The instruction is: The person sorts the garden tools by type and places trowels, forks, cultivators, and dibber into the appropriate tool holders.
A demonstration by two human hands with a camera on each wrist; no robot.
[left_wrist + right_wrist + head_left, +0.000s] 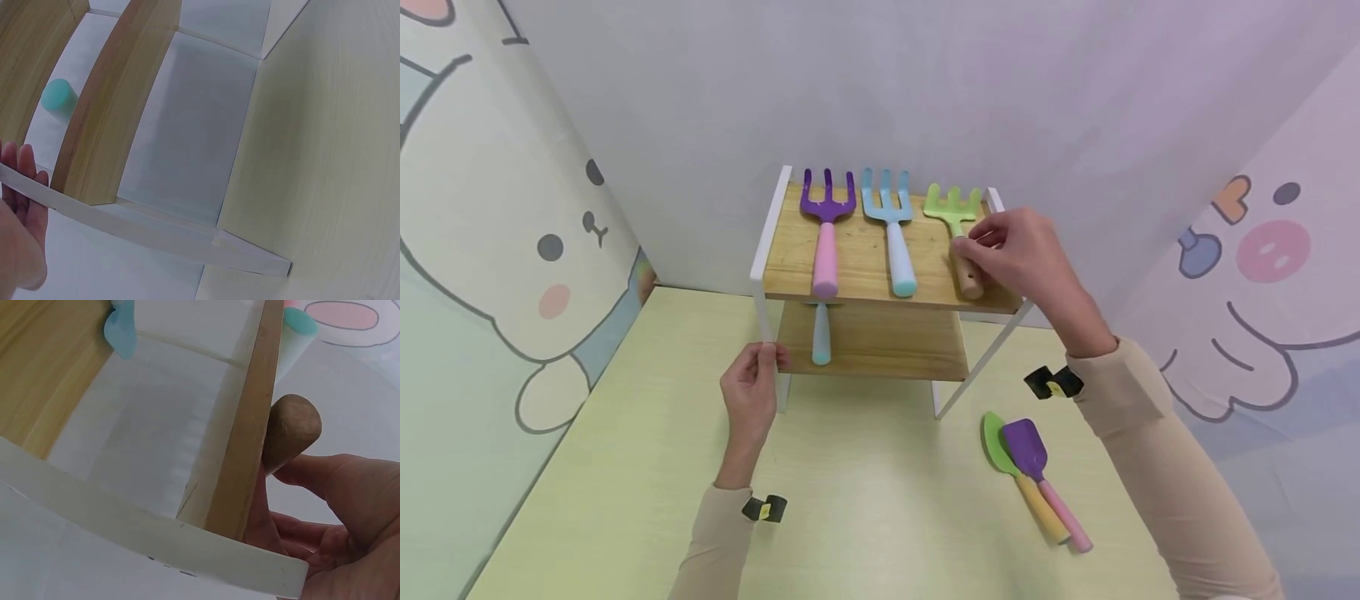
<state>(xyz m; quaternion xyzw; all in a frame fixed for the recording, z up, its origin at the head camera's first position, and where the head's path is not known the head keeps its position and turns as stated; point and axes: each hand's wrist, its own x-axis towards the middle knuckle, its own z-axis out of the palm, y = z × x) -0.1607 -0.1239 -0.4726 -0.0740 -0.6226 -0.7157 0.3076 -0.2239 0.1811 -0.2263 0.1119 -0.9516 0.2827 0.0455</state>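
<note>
A two-tier wooden shelf [865, 287] with white side frames stands on the table. My left hand [749, 392] holds its front left leg [144, 234], fingers around the white bar. On the top board, my right hand [1018, 250] pinches the brown handle [292, 425] of a green hand fork [955, 215], which lies at the right end with its tines toward the wall. To its left lie a light blue hand fork [898, 258] and a purple hand fork [825, 258] with a pink handle.
On the lower board is a tool with a light blue handle [822, 337], its head mostly hidden. A green trowel [997, 442] with a yellow handle and a purple shovel [1026, 450] with a pink handle lie together on the table, front right. A curtain [880, 92] hangs behind.
</note>
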